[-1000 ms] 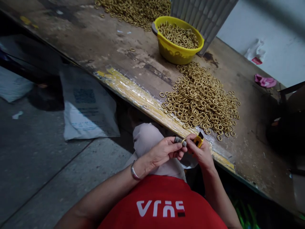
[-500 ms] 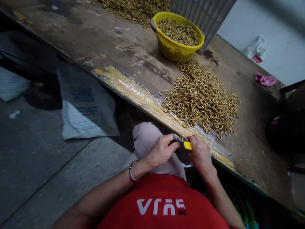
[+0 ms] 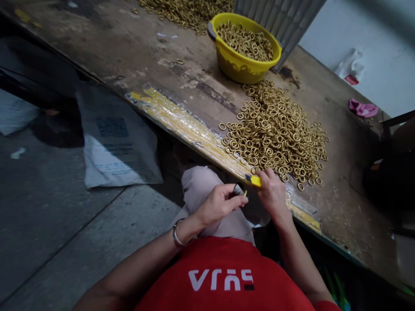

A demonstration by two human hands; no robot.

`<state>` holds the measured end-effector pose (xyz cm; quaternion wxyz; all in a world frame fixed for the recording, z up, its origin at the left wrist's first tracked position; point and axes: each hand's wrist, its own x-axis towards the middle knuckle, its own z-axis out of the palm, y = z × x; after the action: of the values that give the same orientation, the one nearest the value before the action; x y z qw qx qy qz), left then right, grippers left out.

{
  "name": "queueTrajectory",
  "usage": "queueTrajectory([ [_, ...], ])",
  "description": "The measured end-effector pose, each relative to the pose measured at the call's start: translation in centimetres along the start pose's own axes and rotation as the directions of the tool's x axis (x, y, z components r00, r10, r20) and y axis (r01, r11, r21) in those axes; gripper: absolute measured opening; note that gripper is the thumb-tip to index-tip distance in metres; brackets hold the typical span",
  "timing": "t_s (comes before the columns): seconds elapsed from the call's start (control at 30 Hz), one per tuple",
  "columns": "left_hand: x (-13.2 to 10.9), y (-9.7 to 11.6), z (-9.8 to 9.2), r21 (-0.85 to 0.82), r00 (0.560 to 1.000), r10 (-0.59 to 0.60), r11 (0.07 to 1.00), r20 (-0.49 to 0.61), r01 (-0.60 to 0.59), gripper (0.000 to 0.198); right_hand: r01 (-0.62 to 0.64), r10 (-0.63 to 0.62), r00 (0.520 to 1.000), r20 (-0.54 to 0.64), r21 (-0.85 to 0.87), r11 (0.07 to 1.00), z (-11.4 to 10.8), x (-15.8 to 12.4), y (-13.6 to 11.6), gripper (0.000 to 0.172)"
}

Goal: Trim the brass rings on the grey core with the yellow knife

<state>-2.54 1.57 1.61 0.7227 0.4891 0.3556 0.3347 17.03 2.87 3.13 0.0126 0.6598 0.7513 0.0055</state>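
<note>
For careful blade work, we would do well to pinch the gold-coloured ring (image 3: 245,193) firmly and keep our left hand (image 3: 220,203) clear of the path of the yellow utility knife (image 3: 255,180). That ring sits just below the frame's centre, at our left fingertips, gripped between thumb and forefinger. Our right hand (image 3: 272,192), to its right, is closed around the knife, blade (image 3: 248,177) apart from the ring; the heap of rings (image 3: 275,129) lies above.

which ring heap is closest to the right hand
The pile between the right hand and yellow bowl; one heap sits inside the bowl, another heap farther back.
</note>
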Motion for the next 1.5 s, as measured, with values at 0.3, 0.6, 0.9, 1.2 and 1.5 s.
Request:
queueTrajectory([
  [0.3, 0.7, -1.9, -1.2, -0.452, 0.994, -0.102, 0.885, 0.048, 0.113, 0.028, -0.078, 0.073, 0.997, 0.033, 0.612, 0.787, 0.6, 1.1, -0.2, 0.006],
  [0.6, 0.8, -3.0, 0.2, 0.086, 0.943, 0.110, 0.992, -0.313, -0.088, 0.017, -0.535, -0.047, 0.831, 0.555, 0.773, -0.341, 0.2, 0.1, -2.8, 0.036],
  [0.9, 1.1, -2.5, -0.3, -0.093, 0.954, -0.058, 0.995, -0.294, 0.032, 0.017, -0.419, 0.015, 0.903, 0.429, 0.889, -0.186, -0.2, -0.8, -3.8, 0.033],
  [1.2, 0.9, -2.4, 0.5, -0.395, 0.977, -0.152, 0.915, -0.147, 0.083, 0.031, 0.007, 0.016, 0.999, -0.030, 0.635, 0.772, 0.7, -3.1, -2.5, 0.018],
  [1.5, 1.1, -2.3, 0.6, -0.223, 0.971, -0.097, 0.974, -0.219, 0.047, 0.025, 0.044, -0.050, 0.999, 0.013, 0.276, 0.960, 1.2, -3.2, -2.8, 0.033],
])
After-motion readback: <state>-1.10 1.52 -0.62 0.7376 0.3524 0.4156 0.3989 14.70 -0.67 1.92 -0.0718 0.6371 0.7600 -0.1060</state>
